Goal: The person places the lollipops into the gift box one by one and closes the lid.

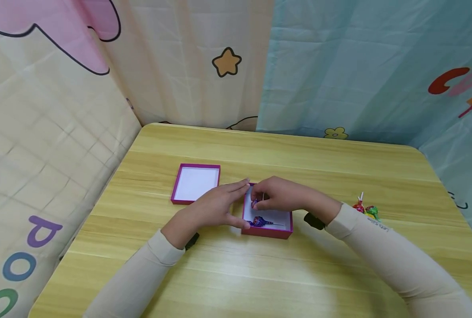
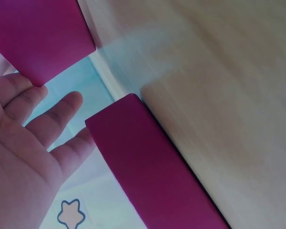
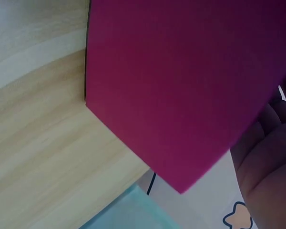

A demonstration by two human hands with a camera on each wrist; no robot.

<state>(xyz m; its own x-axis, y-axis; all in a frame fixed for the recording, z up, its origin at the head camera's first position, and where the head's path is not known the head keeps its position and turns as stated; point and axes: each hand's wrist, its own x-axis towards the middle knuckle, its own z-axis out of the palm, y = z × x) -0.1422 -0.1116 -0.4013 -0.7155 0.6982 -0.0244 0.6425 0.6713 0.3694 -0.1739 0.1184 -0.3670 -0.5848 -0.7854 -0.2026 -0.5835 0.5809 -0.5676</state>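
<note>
My left hand (image 1: 220, 205) rests its straight fingertips and thumb against the left side of a magenta box (image 1: 268, 233) with a white inside. In the left wrist view the fingers (image 2: 62, 112) are spread beside that box. My right hand (image 1: 279, 194) reaches into the box with bent fingers and pinches a purple-wrapped lollipop (image 1: 254, 203). Another purple lollipop (image 1: 261, 221) lies along the box's near side, its stick pointing right. In the right wrist view the box wall (image 3: 181, 90) hides the fingertips and the held lollipop.
The matching box lid (image 1: 198, 182) lies inside up, left of and behind the box. Several lollipops (image 1: 371, 211), red, green and yellow, sit on the wooden table (image 1: 268, 274) at the right, partly behind my right sleeve. Printed curtains (image 1: 196, 84) hang behind the table.
</note>
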